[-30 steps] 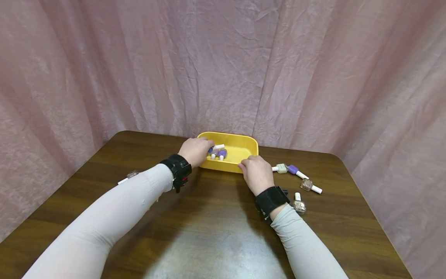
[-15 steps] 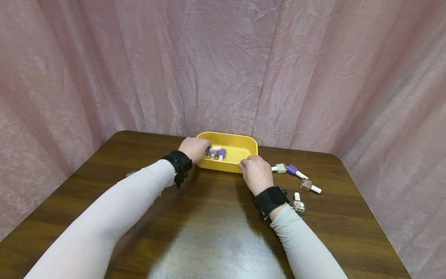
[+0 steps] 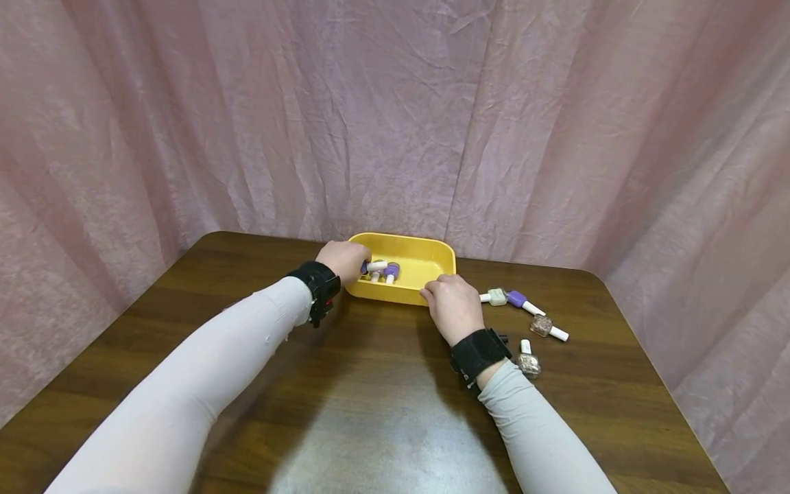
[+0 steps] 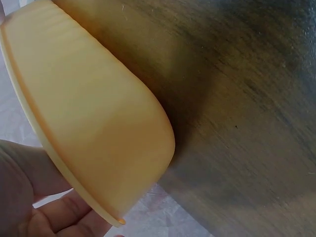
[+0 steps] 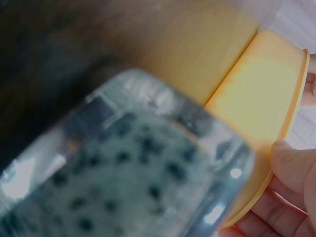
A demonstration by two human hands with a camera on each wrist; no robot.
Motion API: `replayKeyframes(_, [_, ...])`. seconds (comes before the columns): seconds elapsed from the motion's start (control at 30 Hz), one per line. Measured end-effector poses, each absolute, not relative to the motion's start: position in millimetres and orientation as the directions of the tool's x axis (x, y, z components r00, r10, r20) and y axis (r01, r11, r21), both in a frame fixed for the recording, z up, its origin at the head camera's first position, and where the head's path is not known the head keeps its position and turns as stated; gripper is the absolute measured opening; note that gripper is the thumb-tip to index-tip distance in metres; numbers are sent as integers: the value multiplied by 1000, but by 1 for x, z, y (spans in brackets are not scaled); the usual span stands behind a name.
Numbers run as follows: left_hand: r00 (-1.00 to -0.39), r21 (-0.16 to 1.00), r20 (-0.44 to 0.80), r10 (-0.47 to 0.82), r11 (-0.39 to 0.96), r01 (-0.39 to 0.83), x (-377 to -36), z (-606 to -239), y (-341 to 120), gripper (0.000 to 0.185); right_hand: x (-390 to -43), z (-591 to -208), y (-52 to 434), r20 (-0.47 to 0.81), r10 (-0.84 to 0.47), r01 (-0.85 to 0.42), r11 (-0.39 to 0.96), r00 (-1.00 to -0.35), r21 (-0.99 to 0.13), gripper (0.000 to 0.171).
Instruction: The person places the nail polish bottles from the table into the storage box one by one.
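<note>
A yellow plastic tray stands at the back of the table, with small nail polish bottles inside its left end. My left hand reaches over that end and holds a dark blue-purple nail polish bottle by its body, the white cap pointing right. Its fingertips are hidden in the head view; the left wrist view shows thumb and fingers around the tray's rim. Beside it in the tray lies a purple nail polish bottle. My right hand grips the front right rim, thumb outside, as the right wrist view shows.
Right of the tray lie a pale green speckled nail polish bottle, a purple bottle, a glittery bottle and another glittery one. A pink curtain hangs behind the brown table.
My left hand has shifted slightly left, and the white-capped nail polish bottle at its fingers has moved left and a little down. My right hand stays on the rim.
</note>
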State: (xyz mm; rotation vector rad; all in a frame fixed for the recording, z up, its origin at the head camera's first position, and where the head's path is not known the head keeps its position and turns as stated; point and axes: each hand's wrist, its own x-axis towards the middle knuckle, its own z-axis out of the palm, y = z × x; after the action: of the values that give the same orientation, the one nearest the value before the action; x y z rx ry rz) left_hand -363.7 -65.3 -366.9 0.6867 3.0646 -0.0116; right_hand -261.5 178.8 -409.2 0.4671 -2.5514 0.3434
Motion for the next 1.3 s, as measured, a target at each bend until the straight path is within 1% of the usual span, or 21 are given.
replayKeyframes(0.17, [-904,-15,-29,427,904,428,-366,-366,-65,11,-260,-408,178,536,-263,-395,907,-802,-146,15])
replayKeyframes(0.43, [-907,-12,-70,416,909,418,-369,-365,-65,20,-261,-408,177,548,-268,-400,907,-793,-135,14])
replayKeyframes(0.7, [-908,-26,-86,411,910,414,-367,-363,-63,17,-261,-409,176,541,-271,-402,905,-796,-139,16])
replayKeyframes(1.3, [-911,29,-117,396,918,396,-371,-363,-64,19,-260,-408,175,531,-267,-396,907,-804,-145,16])
